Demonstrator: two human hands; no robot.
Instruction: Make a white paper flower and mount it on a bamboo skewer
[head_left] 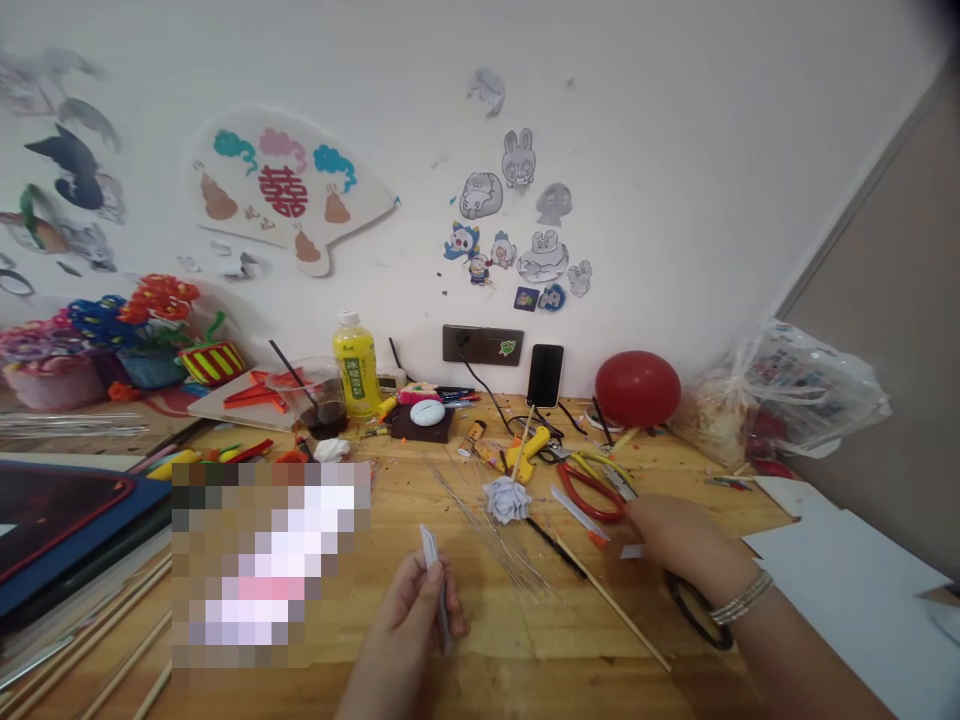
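Observation:
My left hand point(417, 605) is closed around a narrow piece of folded white paper point(429, 548), held upright above the wooden table. My right hand point(671, 540) reaches over the table on the right, smeared by motion, with its fingers mostly hidden. Close to those fingers lie red-handled scissors point(589, 490) and a small white paper scrap point(634, 551). A white paper flower point(508, 499) sits between the hands, beyond several thin wires point(510, 560). Beside it are a black stick point(556, 548) and a wooden skewer point(615, 605).
A yellow glue gun point(531, 453) lies behind the flower. Farther back stand a yellow drink bottle point(355, 365), a cup of dark drink point(324, 412), a phone point(545, 375) and a red balloon point(638, 388). White paper sheets point(847, 590) cover the right side. A black ring point(697, 612) lies under my right wrist.

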